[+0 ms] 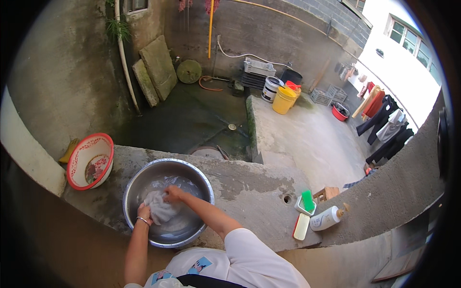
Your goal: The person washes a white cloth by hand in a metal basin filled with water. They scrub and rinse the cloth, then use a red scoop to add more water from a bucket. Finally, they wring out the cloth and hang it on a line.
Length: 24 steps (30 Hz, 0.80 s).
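A wide metal basin (198, 174) stands on the concrete ledge, with shallow water in it. Inside lies a bunched, wet, pale grey cloth (163, 210). My left hand (144, 214), with a bracelet at the wrist, grips the cloth at its left edge. From the right my right hand (174, 194) reaches across the basin, its fingers closed on the upper part of the cloth. Some of the fingertips are hidden by the cloth's folds.
A white basin with a red rim (112, 152) stands left on the ledge (249, 192). To the right are a pump bottle (326, 218), a brush (301, 226) and a green sponge (308, 200) in a small basket. Beyond the ledge lies a sunken wet floor (177, 125); buckets (284, 100) stand farther back.
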### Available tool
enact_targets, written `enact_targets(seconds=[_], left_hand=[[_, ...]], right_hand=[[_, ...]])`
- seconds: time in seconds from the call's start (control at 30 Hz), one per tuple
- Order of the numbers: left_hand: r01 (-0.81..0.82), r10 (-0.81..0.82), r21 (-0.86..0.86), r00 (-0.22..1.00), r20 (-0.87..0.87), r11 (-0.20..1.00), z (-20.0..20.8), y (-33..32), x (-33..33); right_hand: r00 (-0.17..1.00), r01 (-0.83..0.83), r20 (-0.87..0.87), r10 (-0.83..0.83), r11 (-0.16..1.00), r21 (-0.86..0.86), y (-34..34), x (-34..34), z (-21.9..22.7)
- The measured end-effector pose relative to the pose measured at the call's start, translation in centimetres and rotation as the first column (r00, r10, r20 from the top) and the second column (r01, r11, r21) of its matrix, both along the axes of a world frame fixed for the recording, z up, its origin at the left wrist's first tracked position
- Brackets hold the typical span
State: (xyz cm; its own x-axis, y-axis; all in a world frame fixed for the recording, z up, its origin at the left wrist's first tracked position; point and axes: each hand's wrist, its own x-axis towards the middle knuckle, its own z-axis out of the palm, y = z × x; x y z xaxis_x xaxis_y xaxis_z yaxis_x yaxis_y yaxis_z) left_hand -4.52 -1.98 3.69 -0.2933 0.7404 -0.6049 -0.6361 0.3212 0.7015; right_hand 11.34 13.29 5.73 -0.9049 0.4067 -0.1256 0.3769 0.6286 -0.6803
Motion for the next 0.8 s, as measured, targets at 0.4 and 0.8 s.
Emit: enact_targets(seconds=[0.4, 0.8], left_hand=[[0.067, -0.175, 0.257, 0.887, 0.427, 0.964, 2.1, 1.4, 1.8], [-0.043, -0.115, 0.385, 0.919, 0.378, 0.922, 2.9, 5.3, 5.5]], right_hand=[[0.841, 0.332, -0.427, -0.332, 0.940, -0.078, -11.0, -1.5, 9.8], [0.623, 0.534, -0.682, -0.383, 0.845, 0.014, -6.5, -2.7, 9.6]])
